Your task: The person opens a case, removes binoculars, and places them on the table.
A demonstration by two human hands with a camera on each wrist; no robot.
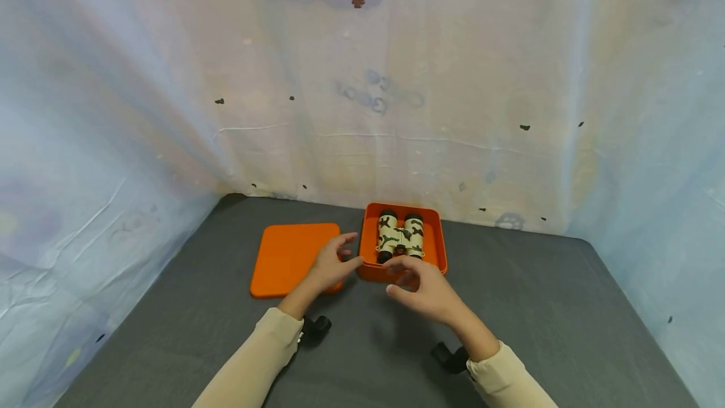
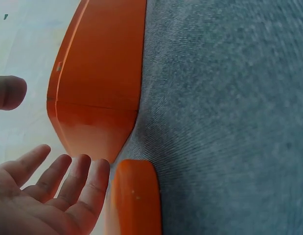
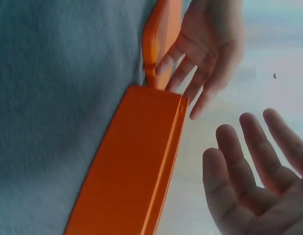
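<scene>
Camouflage-patterned binoculars lie inside an orange box toward the back of the table. To the box's left lies its flat orange lid. My left hand hovers over the lid's right side near the box's left edge, fingers spread and holding nothing. My right hand is at the front edge of the box, fingers loosely bent with nothing in them. In the left wrist view the box rises beyond the left fingertips. The right wrist view shows both hands beside the box's side wall.
A dark grey cloth covers the table. Pale patterned curtain hangs close behind the box and along both sides. Black wrist camera mounts stick out below each wrist.
</scene>
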